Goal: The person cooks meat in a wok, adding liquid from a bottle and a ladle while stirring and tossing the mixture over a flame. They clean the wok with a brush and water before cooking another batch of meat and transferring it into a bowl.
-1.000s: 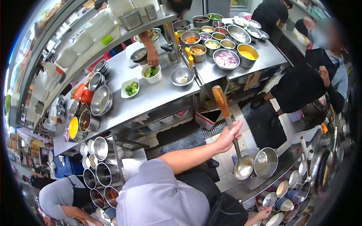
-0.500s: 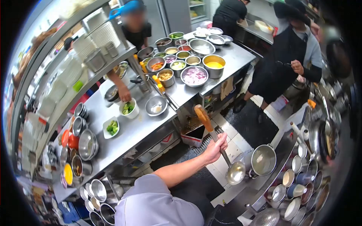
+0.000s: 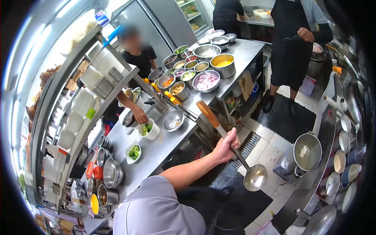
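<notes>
My left hand (image 3: 226, 146) is wrapped round the handle of a ladle (image 3: 255, 177), holding it out over the kitchen floor. The ladle's brown wooden grip points up toward the prep table; its metal bowl hangs low on the right. That bowl is apart from the metal pot (image 3: 308, 150), which stands to its right with some liquid inside. My grey-sleeved left shoulder fills the bottom middle of the view. My right hand is out of sight.
A steel prep table (image 3: 164, 147) carries bowls of cut ingredients. Across it, a co-worker's hand (image 3: 140, 115) touches broccoli in a white container (image 3: 149, 129). Another person in a dark apron (image 3: 288, 47) stands at the upper right. Seasoning containers (image 3: 339, 161) line the right side.
My view has turned, so the pot and table appear shifted to the right. The ladle stays in my left hand, its bowl now slightly further right in view. The co-worker's hand remains at the broccoli.
</notes>
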Demonstrator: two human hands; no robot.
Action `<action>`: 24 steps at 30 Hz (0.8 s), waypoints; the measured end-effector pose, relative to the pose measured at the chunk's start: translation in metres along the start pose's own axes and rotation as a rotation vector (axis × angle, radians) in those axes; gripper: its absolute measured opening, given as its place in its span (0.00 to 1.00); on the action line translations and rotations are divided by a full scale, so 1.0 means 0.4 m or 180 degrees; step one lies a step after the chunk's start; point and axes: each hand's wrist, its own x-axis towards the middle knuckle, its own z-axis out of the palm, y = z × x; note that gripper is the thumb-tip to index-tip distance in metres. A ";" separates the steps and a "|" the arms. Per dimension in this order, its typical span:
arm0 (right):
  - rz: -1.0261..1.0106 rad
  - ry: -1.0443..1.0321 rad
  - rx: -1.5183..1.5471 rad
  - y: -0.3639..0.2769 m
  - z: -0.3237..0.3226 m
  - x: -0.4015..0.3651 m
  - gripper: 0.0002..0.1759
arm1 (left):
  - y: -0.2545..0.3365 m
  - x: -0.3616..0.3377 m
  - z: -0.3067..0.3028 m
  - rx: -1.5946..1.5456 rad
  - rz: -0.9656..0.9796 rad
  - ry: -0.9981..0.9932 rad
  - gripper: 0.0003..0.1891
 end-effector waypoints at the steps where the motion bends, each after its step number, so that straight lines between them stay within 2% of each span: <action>1: 0.0022 -0.0027 0.0034 0.015 0.004 -0.003 0.23 | 0.000 -0.005 -0.002 0.0095 0.0047 -0.0026 0.25; 8: 0.0106 -0.0147 0.0174 0.089 0.003 0.008 0.23 | -0.012 -0.039 0.010 0.0304 0.0111 -0.0227 0.24; 18: 0.0196 -0.0164 0.0107 0.116 -0.019 -0.010 0.22 | -0.055 -0.043 -0.001 -0.0329 0.0046 -0.0191 0.25; 24: 0.0273 -0.0208 0.0080 0.088 -0.003 -0.042 0.22 | 0.027 -0.048 0.030 -0.0672 0.0063 0.0021 0.24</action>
